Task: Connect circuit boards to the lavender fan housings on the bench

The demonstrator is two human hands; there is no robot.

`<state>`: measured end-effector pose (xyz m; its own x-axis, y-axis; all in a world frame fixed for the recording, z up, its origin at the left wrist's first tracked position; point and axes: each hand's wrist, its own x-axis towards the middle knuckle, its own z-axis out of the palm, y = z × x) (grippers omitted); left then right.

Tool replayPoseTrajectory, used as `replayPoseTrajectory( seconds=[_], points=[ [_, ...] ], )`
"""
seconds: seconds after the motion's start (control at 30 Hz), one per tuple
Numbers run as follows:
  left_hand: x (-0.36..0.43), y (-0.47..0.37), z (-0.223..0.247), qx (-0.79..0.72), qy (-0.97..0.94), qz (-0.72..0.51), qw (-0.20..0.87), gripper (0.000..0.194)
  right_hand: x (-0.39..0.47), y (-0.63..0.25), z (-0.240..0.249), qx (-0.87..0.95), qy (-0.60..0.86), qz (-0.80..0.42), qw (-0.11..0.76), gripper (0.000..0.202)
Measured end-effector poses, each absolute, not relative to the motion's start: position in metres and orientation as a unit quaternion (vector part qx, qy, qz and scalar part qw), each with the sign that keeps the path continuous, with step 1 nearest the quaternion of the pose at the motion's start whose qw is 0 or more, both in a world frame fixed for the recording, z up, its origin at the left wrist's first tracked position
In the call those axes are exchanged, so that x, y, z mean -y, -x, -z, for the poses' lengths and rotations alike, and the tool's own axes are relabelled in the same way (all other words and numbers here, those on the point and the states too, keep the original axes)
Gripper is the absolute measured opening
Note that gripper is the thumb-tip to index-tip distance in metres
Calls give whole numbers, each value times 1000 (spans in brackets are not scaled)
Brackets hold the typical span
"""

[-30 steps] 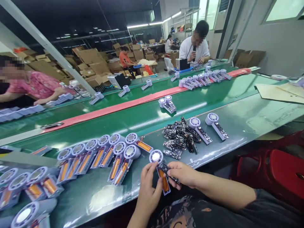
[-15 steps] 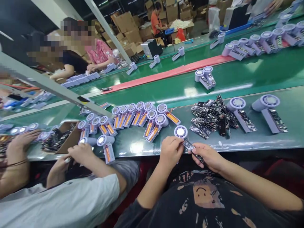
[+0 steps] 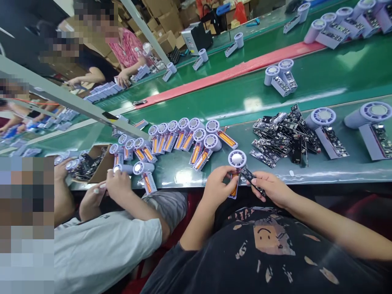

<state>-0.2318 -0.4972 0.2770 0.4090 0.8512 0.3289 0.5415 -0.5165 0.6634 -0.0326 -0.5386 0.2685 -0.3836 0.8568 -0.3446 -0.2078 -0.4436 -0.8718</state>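
Note:
At the bench edge my left hand [image 3: 218, 184] is closed on the handle of a purple handheld fan [image 3: 237, 158]. The fan's round head points up, and an orange battery [image 3: 233, 190] shows in its open handle. Between the fingers of my right hand [image 3: 272, 187] is a black circuit board [image 3: 252, 181], slanting with its upper end close under the fan head. Whether the board touches the fan I cannot tell. Beyond my right hand lies a heap of loose circuit boards [image 3: 286, 136]. Several fans with orange batteries [image 3: 211, 143] lie to the left of my hands.
Right of the heap lie two fans with boards on their handles [image 3: 323, 118]. A green conveyor [image 3: 214, 102] with a red strip [image 3: 226, 75] runs behind. To my left, a co-worker's hands [image 3: 118, 183] work near a cardboard box [image 3: 102, 165] of boards. A slanted metal post [image 3: 76, 100] crosses the left side.
The view has shifted a little. My left hand's grip has moved, so the orange battery in the handle now shows. The circuit board stays in my right hand, with more of its dark face visible.

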Motion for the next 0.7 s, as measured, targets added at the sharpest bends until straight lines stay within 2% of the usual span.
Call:
replayPoseTrajectory(
  seconds=[0.07,0.17,0.27,0.43,0.6,0.7],
  points=[
    [499,233,-275,-423,-811,-337,224,9,540,34,-268,387,418,-742,354,35],
    [502,234,-268,-444,-791,-347,237,10,540,36,-269,400,405,-758,319,36],
    [503,235,-261,-467,-771,-350,254,16,540,38,-271,414,388,-772,284,36],
    [504,234,-259,-422,-792,-349,269,29,536,39,-273,420,388,-775,270,36],
    [503,222,-256,-419,-798,-373,221,13,536,38,-271,408,379,-788,264,36],
    [502,219,-257,-405,-808,-383,191,14,537,36,-269,384,383,-796,269,38]
  ],
)
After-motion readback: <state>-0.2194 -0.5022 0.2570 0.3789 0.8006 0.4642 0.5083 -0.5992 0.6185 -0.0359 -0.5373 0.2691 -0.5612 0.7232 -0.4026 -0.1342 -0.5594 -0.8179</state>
